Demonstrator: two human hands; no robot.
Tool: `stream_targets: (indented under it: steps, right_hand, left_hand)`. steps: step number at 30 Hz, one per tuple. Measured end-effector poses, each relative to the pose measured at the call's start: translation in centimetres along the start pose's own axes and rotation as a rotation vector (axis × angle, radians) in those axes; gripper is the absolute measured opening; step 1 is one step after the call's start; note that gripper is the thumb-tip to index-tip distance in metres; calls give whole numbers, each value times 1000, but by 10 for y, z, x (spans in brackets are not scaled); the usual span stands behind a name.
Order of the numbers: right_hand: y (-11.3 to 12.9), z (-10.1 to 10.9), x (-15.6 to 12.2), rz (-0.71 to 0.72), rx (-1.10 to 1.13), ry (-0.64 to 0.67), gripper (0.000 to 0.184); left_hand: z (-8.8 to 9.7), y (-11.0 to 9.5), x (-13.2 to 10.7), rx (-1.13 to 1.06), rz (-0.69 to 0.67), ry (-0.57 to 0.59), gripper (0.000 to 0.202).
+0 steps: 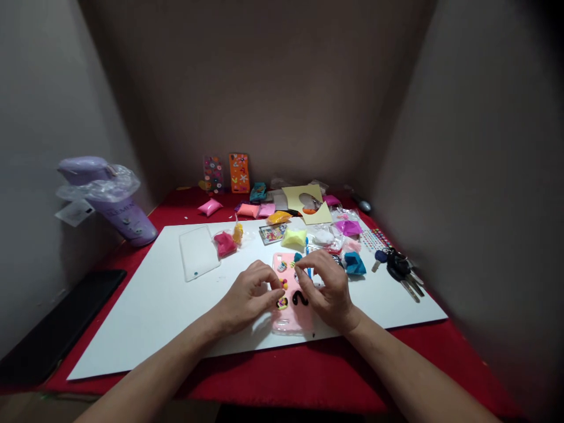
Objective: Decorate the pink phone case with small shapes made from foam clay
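A pink phone case (pixel 288 323) lies on the white board between my hands. It carries small colourful decorations, among them a black curved strip (pixel 300 298) and a cupcake-like piece (pixel 282 267). My left hand (pixel 249 296) is at the case's left edge, thumb and forefinger pinched together by a small round decoration (pixel 282 303). Over the upper right part of the case, my right hand (pixel 328 288) has its thumb and forefinger closed in a pinch. Whatever either pinch may hold is too small to make out. My right hand partly hides the case's right side.
A clear phone case (pixel 198 255) and a red clay packet (pixel 225 243) lie to the left. Yellow (pixel 294 237) and teal (pixel 355 264) packets sit behind and right, near keys (pixel 400 270). Two decorated cases (pixel 239 173) lean on the back wall; a purple tumbler (pixel 118 205) stands far left.
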State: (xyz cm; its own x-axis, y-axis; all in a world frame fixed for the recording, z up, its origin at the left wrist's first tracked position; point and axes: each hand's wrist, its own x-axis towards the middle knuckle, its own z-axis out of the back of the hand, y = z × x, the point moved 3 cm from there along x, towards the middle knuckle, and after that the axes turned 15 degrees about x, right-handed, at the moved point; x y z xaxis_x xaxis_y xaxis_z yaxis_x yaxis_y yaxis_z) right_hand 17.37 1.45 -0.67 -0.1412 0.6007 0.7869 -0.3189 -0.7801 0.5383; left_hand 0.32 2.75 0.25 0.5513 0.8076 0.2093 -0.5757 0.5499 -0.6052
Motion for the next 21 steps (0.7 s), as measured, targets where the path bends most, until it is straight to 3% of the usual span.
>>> stream_targets:
  steps: [4, 13, 21]
  right_hand:
    - [1, 0, 0, 0, -1, -2, 10]
    - [1, 1, 1, 14, -8, 1, 10]
    - [1, 1, 1, 11, -14, -5, 10]
  left_hand:
    - [-2, 1, -1, -32, -3, 15, 2]
    - [-2, -3, 0, 31, -106, 11, 12]
    - [-2, -4, 0, 21, -105, 2, 10]
